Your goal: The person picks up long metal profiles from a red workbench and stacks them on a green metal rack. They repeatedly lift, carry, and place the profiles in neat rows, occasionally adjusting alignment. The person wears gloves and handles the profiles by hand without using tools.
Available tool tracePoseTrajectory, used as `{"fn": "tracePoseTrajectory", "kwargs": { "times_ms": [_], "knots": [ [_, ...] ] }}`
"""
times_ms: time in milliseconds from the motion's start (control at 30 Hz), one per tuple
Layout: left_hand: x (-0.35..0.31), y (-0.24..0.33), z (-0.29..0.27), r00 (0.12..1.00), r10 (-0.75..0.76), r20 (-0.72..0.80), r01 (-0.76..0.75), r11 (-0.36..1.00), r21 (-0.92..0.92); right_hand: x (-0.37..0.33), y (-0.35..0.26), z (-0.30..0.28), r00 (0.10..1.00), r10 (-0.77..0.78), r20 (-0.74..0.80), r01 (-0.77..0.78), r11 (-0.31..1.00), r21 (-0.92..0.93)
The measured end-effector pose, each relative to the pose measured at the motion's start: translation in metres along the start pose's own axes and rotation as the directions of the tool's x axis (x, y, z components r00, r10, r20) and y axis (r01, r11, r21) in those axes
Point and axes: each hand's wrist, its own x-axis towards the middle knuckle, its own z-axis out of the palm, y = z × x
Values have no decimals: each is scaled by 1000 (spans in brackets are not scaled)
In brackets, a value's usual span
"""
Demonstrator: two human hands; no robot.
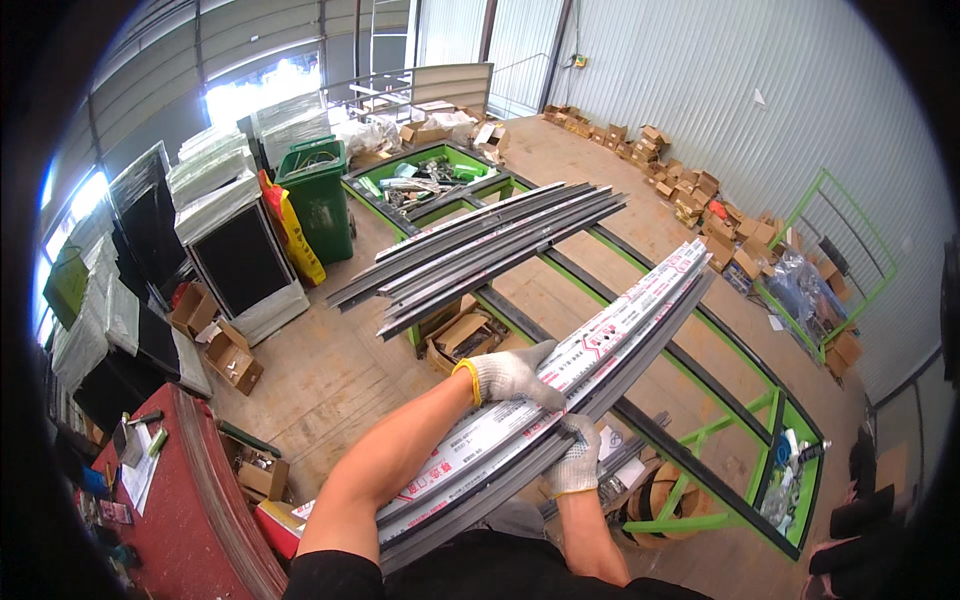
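Observation:
A bundle of long metal profiles (640, 312), grey with white and red printed film, slants across in front of me from lower left to upper right. My left hand (512, 378), in a whitish knit glove with a yellow cuff, is closed over its far side. On the near edge my right hand (577, 458), gloved too, grips the same bundle; part of its fingers is hidden. Beneath the bundle stands a green metal rack (700, 470) with black-topped bars. Farther off, a second stack of similar profiles (500, 245) lies across the rack's bars.
One tray (440, 178) of tools sits at the rack's far end, another tray (792, 480) at its right end. Left stand a green wheeled bin (318, 200), wrapped panels (235, 250) and a red-topped table (190, 490). Cardboard boxes (715, 235) line the right wall near a green frame (880, 275).

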Motion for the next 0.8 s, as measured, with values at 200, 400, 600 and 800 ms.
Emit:
{"fn": "tracePoseTrajectory", "kwargs": {
  "times_ms": [200, 400, 600, 800],
  "knots": [
    [123, -27, -84, 990, -77, -122, 100, 975, 199, 163, -36, 9, 995, -96, -3, 93, 977, -193],
    [282, -63, -231, 964, -120, -238, 82, 983, -163, 400, -96, 105, 990, 124, 66, -81, 886, -456],
    [342, -121, -326, 945, -195, -262, 166, 978, -128, 525, -68, 158, 953, 302, -11, -269, 829, -491],
    [333, -120, -307, 654, -268, -707, 520, 839, 163, 562, -90, 155, 874, 485, 33, -373, 713, -594]
  ]
}}
